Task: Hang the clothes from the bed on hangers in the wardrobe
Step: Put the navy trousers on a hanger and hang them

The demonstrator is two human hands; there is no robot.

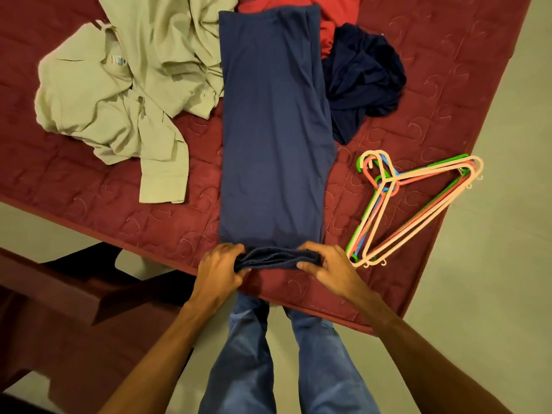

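Head view: left hand [222, 265] and right hand [324, 265], fingers curled, pinch blue garment's [273, 130] near hem.

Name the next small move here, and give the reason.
Probably free the right hand and lift the top cream plastic hanger: the long blue garment lies flat on the maroon quilted bed, the left hand also grips its near end, and the hanger lies beside it.

Maroon quilted bed [185, 234], blue garment [271, 130] between the hands [219, 268], beige shirt [119, 94] left, hangers [412, 204] right
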